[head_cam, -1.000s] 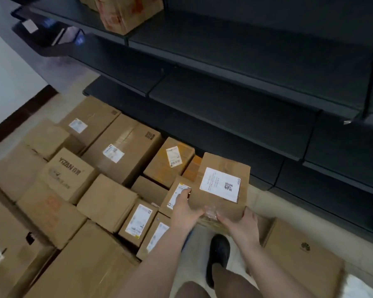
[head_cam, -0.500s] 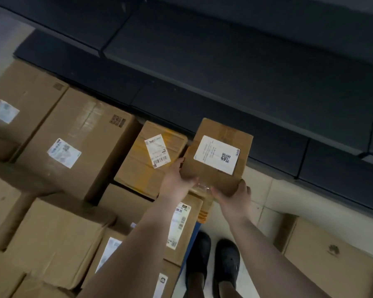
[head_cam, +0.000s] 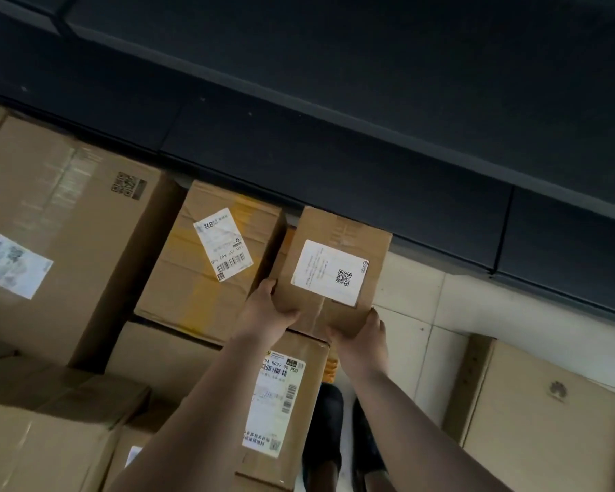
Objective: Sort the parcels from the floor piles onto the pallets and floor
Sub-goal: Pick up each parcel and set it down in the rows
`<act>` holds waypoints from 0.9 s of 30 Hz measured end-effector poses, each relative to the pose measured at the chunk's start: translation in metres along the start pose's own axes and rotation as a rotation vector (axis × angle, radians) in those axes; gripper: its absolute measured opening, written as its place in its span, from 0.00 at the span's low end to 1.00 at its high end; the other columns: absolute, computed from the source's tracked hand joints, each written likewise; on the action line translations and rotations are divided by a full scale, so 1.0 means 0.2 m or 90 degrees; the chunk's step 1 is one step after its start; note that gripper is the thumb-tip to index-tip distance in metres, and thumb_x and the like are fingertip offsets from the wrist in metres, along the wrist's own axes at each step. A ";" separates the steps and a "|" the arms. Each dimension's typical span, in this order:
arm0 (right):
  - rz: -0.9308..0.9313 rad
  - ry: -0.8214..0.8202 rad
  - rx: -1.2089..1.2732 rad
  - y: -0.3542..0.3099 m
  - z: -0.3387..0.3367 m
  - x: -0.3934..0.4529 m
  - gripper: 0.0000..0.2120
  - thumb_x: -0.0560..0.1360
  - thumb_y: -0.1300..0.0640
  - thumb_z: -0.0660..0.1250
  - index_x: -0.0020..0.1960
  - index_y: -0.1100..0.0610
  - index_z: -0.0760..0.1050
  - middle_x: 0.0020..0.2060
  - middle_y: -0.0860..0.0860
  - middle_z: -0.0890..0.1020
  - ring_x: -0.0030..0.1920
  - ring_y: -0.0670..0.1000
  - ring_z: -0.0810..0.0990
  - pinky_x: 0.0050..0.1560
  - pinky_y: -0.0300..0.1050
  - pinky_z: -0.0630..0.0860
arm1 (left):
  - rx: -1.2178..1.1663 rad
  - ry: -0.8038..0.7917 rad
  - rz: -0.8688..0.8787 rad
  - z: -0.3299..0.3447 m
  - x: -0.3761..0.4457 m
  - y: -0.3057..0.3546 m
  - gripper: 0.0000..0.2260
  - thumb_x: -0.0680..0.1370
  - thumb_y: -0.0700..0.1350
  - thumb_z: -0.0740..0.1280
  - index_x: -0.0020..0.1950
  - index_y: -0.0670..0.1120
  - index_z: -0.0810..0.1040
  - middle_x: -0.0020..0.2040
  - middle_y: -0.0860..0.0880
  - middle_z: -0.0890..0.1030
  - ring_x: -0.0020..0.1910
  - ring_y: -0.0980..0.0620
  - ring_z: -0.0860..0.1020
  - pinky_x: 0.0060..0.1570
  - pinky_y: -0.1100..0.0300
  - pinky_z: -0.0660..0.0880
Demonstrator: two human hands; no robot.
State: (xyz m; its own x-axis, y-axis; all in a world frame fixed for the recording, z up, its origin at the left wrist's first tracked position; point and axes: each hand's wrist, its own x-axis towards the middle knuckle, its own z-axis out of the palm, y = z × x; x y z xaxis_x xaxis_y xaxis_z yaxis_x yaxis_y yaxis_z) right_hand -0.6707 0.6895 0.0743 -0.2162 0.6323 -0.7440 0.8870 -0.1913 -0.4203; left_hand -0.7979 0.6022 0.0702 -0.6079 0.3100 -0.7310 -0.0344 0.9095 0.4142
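Parcel (head_cam: 338, 271): small brown carton with a white QR label, held above the floor pile, just in front of the dark shelving (head_cam: 370, 118).
Left hand (head_cam: 268, 312): fingers curled round the parcel's near left corner.
Right hand (head_cam: 361, 333): fingers curled under its near right corner.
Open room: bare tiled floor (head_cam: 437, 314) to the right, between the pile and a flat carton (head_cam: 547, 420).
Pile: taped carton (head_cam: 210, 257) just left of the parcel; labelled carton (head_cam: 284, 403) below it; large carton (head_cam: 61, 236) further left.

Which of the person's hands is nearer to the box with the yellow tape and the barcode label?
Left. The left hand grips the held parcel at its left edge, right beside the yellow-taped box. The right hand grips the parcel's near right corner, farther away.
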 end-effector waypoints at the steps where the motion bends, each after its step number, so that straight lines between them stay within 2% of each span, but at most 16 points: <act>1: 0.006 -0.016 -0.018 0.00 -0.02 -0.02 0.33 0.72 0.53 0.70 0.72 0.57 0.60 0.65 0.53 0.69 0.63 0.57 0.73 0.56 0.48 0.72 | 0.029 -0.007 0.001 -0.01 -0.03 0.01 0.34 0.73 0.47 0.72 0.75 0.46 0.60 0.68 0.47 0.72 0.66 0.46 0.72 0.64 0.51 0.71; 4: 0.017 -0.065 -0.073 -0.03 -0.12 -0.12 0.33 0.74 0.52 0.67 0.73 0.58 0.57 0.68 0.54 0.66 0.65 0.57 0.71 0.52 0.47 0.71 | 0.101 -0.013 0.001 -0.06 -0.15 0.06 0.34 0.75 0.49 0.69 0.76 0.48 0.56 0.70 0.48 0.70 0.66 0.45 0.71 0.64 0.49 0.71; 6: -0.001 -0.076 -0.118 -0.07 -0.24 -0.24 0.32 0.76 0.51 0.65 0.74 0.58 0.56 0.69 0.54 0.66 0.65 0.56 0.71 0.51 0.45 0.71 | 0.127 -0.004 0.015 -0.11 -0.29 0.12 0.32 0.75 0.50 0.68 0.76 0.48 0.58 0.68 0.47 0.70 0.65 0.46 0.72 0.62 0.48 0.72; 9: -0.042 -0.054 -0.190 -0.13 -0.47 -0.47 0.32 0.76 0.51 0.64 0.76 0.57 0.55 0.71 0.54 0.65 0.67 0.55 0.69 0.59 0.47 0.72 | 0.156 0.003 0.073 -0.22 -0.55 0.24 0.25 0.75 0.51 0.67 0.71 0.49 0.66 0.63 0.49 0.74 0.59 0.49 0.76 0.58 0.50 0.75; 13: -0.109 0.000 -0.256 -0.15 -0.81 -0.80 0.30 0.77 0.51 0.63 0.76 0.53 0.57 0.70 0.51 0.65 0.68 0.53 0.68 0.56 0.44 0.72 | 0.235 0.021 0.139 -0.35 -0.91 0.40 0.24 0.77 0.53 0.65 0.71 0.50 0.66 0.64 0.51 0.74 0.61 0.51 0.74 0.61 0.51 0.73; 16: -0.129 0.025 -0.292 -0.13 -1.01 -1.06 0.28 0.77 0.49 0.62 0.75 0.52 0.59 0.70 0.50 0.66 0.68 0.53 0.67 0.59 0.46 0.72 | 0.257 0.000 0.193 -0.38 -1.18 0.55 0.22 0.76 0.54 0.66 0.68 0.52 0.68 0.63 0.52 0.74 0.60 0.52 0.74 0.60 0.52 0.74; 19: -0.133 0.048 -0.332 -0.08 -1.19 -1.27 0.25 0.78 0.49 0.61 0.73 0.52 0.62 0.69 0.50 0.67 0.68 0.53 0.66 0.61 0.47 0.72 | 0.291 -0.029 0.256 -0.30 -1.42 0.71 0.18 0.76 0.53 0.65 0.65 0.52 0.70 0.61 0.51 0.75 0.58 0.52 0.75 0.57 0.53 0.74; 22: -0.115 0.095 -0.344 0.04 -1.38 -1.46 0.22 0.78 0.49 0.61 0.70 0.52 0.65 0.67 0.51 0.69 0.66 0.54 0.69 0.60 0.47 0.72 | 0.363 -0.048 0.341 -0.16 -1.67 0.90 0.19 0.77 0.52 0.63 0.67 0.52 0.69 0.64 0.51 0.74 0.62 0.49 0.73 0.60 0.54 0.71; 27: -0.056 0.213 -0.288 0.46 -1.76 -1.76 0.21 0.76 0.51 0.62 0.69 0.52 0.67 0.65 0.51 0.71 0.67 0.55 0.68 0.63 0.47 0.68 | 0.510 -0.079 0.492 0.24 -2.14 1.13 0.18 0.77 0.52 0.64 0.66 0.51 0.70 0.66 0.50 0.74 0.65 0.48 0.72 0.61 0.54 0.68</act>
State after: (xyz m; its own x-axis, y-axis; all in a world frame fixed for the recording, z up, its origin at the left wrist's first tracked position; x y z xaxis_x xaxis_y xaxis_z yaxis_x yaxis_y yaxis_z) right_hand -0.3694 0.7132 0.4798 -0.2221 0.8486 -0.4802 0.9737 0.1674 -0.1546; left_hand -0.5068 0.6887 0.4508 -0.1603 0.8536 -0.4956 0.8659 0.3626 0.3445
